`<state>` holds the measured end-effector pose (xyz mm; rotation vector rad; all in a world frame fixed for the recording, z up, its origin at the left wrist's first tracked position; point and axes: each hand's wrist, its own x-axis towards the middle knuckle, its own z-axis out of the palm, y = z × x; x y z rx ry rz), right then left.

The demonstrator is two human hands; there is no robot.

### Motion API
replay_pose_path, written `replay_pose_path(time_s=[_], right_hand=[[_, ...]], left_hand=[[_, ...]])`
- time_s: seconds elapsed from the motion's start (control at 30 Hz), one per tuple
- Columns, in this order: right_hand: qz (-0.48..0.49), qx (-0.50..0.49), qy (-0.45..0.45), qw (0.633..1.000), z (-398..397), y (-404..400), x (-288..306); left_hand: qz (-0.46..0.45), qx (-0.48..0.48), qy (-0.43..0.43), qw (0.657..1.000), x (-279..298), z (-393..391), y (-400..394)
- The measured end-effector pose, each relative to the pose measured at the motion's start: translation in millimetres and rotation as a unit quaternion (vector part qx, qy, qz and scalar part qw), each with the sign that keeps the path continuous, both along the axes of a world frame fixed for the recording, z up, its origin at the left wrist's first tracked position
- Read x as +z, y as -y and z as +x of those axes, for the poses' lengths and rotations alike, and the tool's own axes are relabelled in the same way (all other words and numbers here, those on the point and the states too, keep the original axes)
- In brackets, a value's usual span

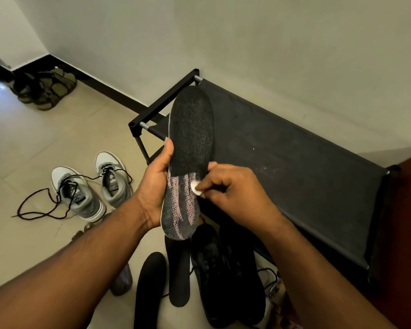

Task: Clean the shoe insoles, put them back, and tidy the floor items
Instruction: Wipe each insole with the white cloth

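Black insole [190, 138] gripped by left hand [156, 186]; right hand [226, 186] pinches white pad [195, 187].

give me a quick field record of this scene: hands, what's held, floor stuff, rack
left hand: left hand grips the dark speckled insole by its edge, holding it upright
right hand: right hand pinches a small white wad against the insole's heel half
insole state: pinkish streaks on the lower part, upper part dark
floor, left: pair of grey and white sneakers with loose dark laces
floor, below hands: two black insoles beside black shoes
rack: black fabric-topped shoe rack against the wall
far corner: olive sandals
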<state>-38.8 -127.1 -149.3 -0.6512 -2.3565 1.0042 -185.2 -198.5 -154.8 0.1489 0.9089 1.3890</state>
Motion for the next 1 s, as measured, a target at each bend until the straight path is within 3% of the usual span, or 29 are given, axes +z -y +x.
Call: replay_pose_path(time_s=[0.17,0.43,0.53,0.67,0.77,0.93,1.0], right_hand=[[-0.095,0.129,0.137,0.977,2,4,14],[0.017,-0.131,-0.005,0.991,5,-7,9],[-0.04,-0.076,-0.003,0.996,6,-5,11],[-0.085,0.084,0.126,0.985,1,1,15],[-0.125,0.122,0.169,0.97,1,3,18],[-0.134,-0.078,0.029,0.987,2,-1,14],[-0.067,-0.134,-0.002,0.989,2,-2,13]], left_hand=[[-0.018,0.012,0.001,1.0,-2,-4,0],[-0.031,-0.065,-0.012,0.997,-9,20,4],[-0.027,-0.042,-0.001,0.999,-6,19,1],[-0.029,0.003,0.015,0.999,-5,3,-2],[-0.032,0.009,0.021,0.999,-7,0,-1],[-0.019,-0.046,0.005,0.999,-8,18,2],[-0.023,-0.061,-0.001,0.998,-8,21,2]])
